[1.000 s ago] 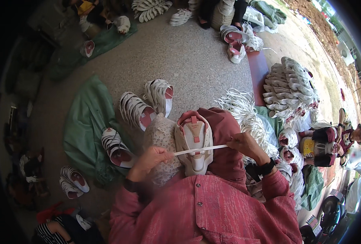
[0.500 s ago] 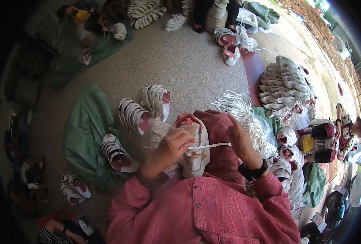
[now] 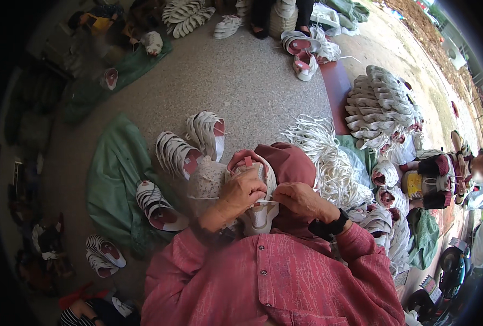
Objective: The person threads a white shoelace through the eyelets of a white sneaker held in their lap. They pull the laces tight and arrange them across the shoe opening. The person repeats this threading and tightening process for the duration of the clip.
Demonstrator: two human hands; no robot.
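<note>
A white and beige shoe (image 3: 259, 218) with a pink lining rests on my lap, its heel opening pointing away from me. My left hand (image 3: 242, 191) lies over the middle of the shoe, fingers curled together at the lacing. From the right, my right hand (image 3: 300, 199) meets the shoe's side with thumb and fingers pinched. A short stretch of white shoelace (image 3: 266, 202) shows between the hands, and both seem to grip it. The exact fingertip holds are partly hidden. A dark band circles my right wrist.
Loose white laces (image 3: 323, 157) are heaped right of my knee, before a tall stack of shoes (image 3: 380, 108). Nested shoes (image 3: 179, 155) stand ahead on the left, beside a green cloth (image 3: 116, 174). Other people sit at the far side, right and lower left.
My right hand has come down and left from the lace's free end to the shoe, its fingers closing into a pinch. My left hand has stayed over the shoe, shifting slightly.
</note>
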